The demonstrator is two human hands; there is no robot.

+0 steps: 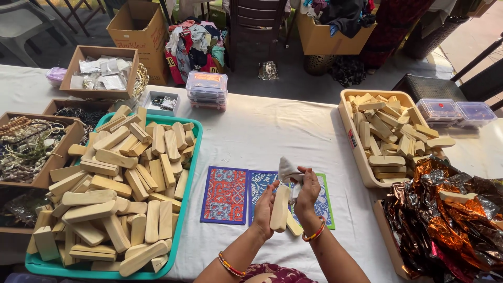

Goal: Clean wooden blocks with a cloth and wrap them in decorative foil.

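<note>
So she's standing at the white table [272, 131], holding one pale wooden block [280, 208] upright over the printed cloth mats [225, 195]. Left hand [264, 209] is wrapped around the lower half of it, fingers closed snug on the side. Right hand [307, 193] is bunched around a small grey cloth [288, 171] and pressed up against the top of the block. There's a second block lying just under her hands on the mats, partly hidden.

The block looks like light, smooth-sanded wood with rounded ends. Totally stiff, not fragile, probably a bit slick since it's unfinished and dusty. I'd guess gripping it around the middle or lower part, like she has it, is the way to go so the upper end stays free. The cloth is soft and floppy, just wads up in the fist.

On her left there's a teal tray [184, 209] piled with the same blocks, and on the right a beige tray [350, 147] with more. Crinkly copper foil wrap [445, 215] sits at the far right.
</note>
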